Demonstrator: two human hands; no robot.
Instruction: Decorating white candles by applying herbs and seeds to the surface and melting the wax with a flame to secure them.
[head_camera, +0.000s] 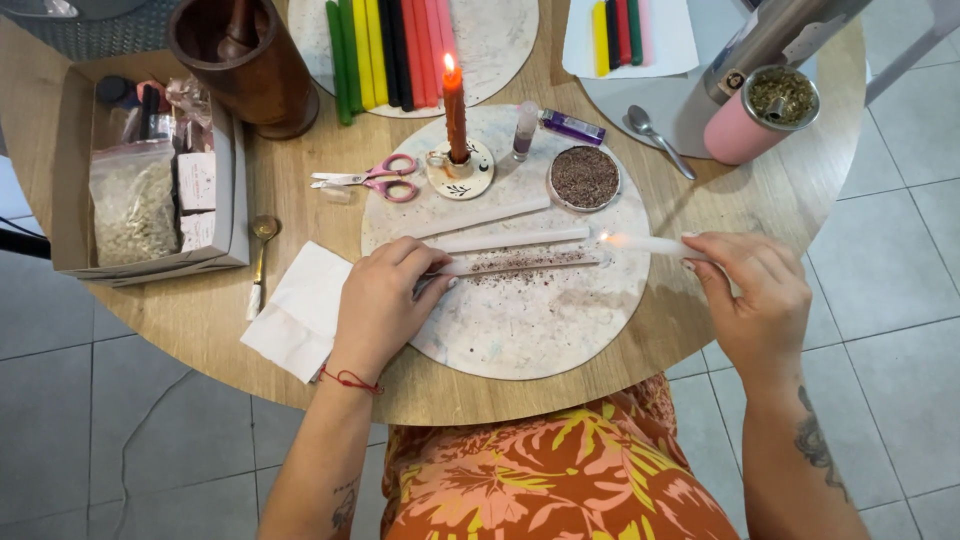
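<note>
There are four white candles (510, 240) near the hands, one lit orange candle (455, 110), one pair of scissors (370, 180), two spoons (658, 138), one wooden mortar (245, 62), and two round mats (520, 330).

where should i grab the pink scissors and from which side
Take the pink scissors by the finger loops at their right end, coming from above. They lie flat, blades pointing left, loops beside the candle holder, so keep clear of the lit candle.
</note>
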